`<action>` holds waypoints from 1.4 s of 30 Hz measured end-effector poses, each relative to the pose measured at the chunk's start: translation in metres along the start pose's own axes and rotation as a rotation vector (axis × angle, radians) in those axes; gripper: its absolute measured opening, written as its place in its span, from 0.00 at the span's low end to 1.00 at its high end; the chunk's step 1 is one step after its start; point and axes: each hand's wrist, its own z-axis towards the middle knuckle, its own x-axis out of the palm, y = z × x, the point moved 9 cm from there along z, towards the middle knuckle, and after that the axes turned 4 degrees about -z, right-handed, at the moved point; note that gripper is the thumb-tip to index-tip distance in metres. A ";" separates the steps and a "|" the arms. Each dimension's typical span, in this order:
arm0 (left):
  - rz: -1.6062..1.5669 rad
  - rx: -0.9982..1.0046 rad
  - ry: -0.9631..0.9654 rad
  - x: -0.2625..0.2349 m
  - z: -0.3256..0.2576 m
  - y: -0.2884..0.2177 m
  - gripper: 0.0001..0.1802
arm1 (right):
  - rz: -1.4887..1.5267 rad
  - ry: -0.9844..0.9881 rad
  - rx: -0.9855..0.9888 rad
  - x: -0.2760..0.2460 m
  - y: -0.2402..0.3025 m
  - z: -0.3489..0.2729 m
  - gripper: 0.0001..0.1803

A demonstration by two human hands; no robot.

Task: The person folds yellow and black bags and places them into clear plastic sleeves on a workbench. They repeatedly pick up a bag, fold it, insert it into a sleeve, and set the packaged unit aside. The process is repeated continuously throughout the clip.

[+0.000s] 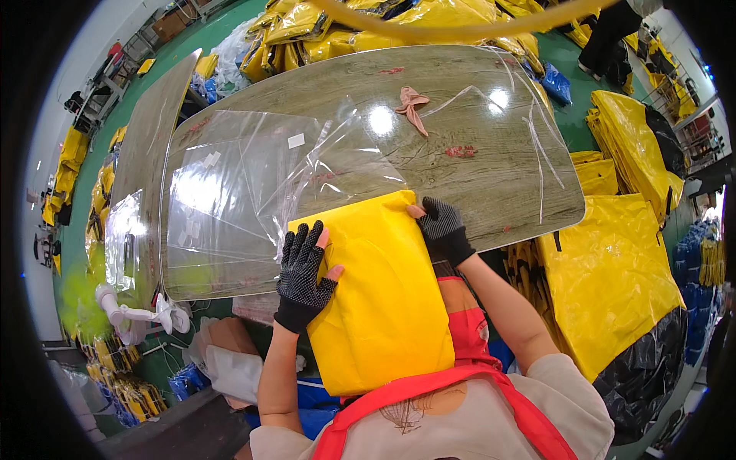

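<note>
A workshop in full swing: yellow bundles heaped beyond the surface, clear bags strewn across it, more yellow stacks at right, green floor behind.

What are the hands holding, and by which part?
A folded yellow bundle: left hand spread over its left edge, right hand at its upper right corner, grip partly hidden.

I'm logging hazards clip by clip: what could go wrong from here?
Slipping: the yellow, folded, rectangular bundle extends past the near edge of the grey-brown wood-grain table, so it might slide down if the black-gloved left hand and black-gloved right hand ease off.
Snagging: the clear, flat plastic pieces lie right by the bundle's upper left corner and could get dragged or creased.
</note>
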 end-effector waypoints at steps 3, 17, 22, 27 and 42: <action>0.021 -0.030 0.007 -0.002 -0.007 0.002 0.33 | -0.264 -0.173 -0.075 -0.006 0.021 -0.023 0.19; 0.031 -0.022 -0.011 -0.001 -0.006 -0.006 0.35 | 0.494 0.288 0.253 0.010 0.003 -0.005 0.14; 0.081 -0.039 -0.042 -0.003 -0.005 -0.004 0.36 | -0.311 0.029 -0.113 0.032 0.036 0.000 0.20; 0.076 -0.040 -0.058 -0.004 -0.007 -0.004 0.36 | -0.359 -0.056 -0.058 0.021 0.023 -0.026 0.21; -1.108 -0.555 -0.404 -0.012 -0.055 0.095 0.25 | 0.588 0.254 0.085 0.037 0.051 -0.010 0.16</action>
